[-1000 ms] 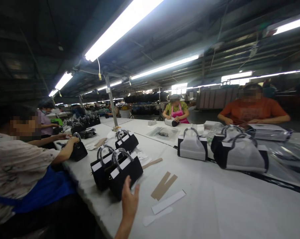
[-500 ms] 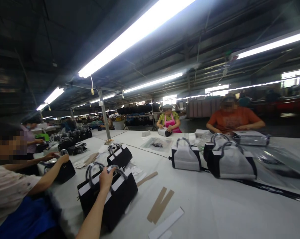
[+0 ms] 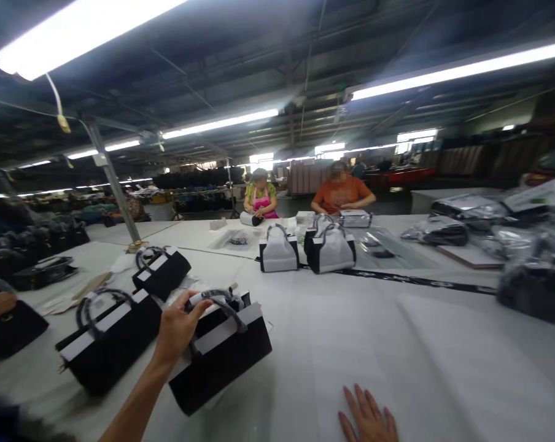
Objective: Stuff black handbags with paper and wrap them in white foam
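My left hand (image 3: pixel 177 324) is closed round the wrapped handle of a black handbag (image 3: pixel 229 362), which hangs tilted over the white table. White paper strips lie along the bag's top edge. At the bottom of the view, my right hand (image 3: pixel 368 418) rests with fingers spread on a sheet of thin white wrapping (image 3: pixel 323 368). Left of the held bag stands a second black handbag (image 3: pixel 114 350) with wrapped handles. Behind them is a third black handbag (image 3: pixel 162 273).
Across the white table (image 3: pixel 411 393) stand handbags in white wrapping (image 3: pixel 279 252). Plastic-covered bags (image 3: pixel 542 285) sit at the right. A metal post (image 3: pixel 116 190) rises at the left. Two people work at the far side; another person's hand (image 3: pixel 0 305) holds a bag at the left edge.
The view has turned right. My left hand has carried the handbag rightward, apart from the bag beside it. My right hand has come into view on the white sheet.
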Demonstrator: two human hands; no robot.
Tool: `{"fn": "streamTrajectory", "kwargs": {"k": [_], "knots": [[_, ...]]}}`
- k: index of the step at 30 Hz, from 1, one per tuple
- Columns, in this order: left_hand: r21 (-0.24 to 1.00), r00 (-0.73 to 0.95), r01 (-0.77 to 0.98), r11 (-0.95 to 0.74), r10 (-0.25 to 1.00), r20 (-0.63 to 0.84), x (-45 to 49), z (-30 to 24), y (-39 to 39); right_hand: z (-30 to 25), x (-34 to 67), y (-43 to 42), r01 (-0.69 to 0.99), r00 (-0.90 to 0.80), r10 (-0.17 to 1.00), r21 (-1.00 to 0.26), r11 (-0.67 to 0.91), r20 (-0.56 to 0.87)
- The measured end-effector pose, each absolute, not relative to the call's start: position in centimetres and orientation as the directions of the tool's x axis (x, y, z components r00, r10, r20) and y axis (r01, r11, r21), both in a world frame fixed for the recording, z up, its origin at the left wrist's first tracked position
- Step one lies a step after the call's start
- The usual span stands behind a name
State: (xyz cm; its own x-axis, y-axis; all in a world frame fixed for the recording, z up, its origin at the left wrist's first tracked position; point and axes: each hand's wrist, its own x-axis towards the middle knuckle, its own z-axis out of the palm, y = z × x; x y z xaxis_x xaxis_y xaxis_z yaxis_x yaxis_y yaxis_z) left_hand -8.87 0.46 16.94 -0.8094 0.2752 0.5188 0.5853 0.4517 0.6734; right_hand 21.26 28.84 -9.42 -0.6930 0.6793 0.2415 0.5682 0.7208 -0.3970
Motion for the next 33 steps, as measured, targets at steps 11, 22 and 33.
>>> {"fn": "streamTrajectory", "kwargs": {"k": [11, 22, 33], "knots": [[0.744, -0.526, 0.663, 0.087, 0.761, 0.380, 1.2, 13.7, 7.7, 0.5, 22.1, 28.3, -0.096, -0.620, 0.783, -0.983, -0.154, -0.062], [0.991, -0.901, -0.111, -0.070, 0.428, -0.071, -1.5, 2.6, 2.9, 3.2, 13.7, 25.8, -0.117, -0.785, 0.619, -0.971, -0.208, -0.038], [0.895, -0.821, -0.348, -0.279, 0.551, -0.148, 0.5, -0.6, 3.6, 0.9, 14.2, 25.7, -0.186, -0.742, 0.669, -0.972, -0.144, 0.042]]}}
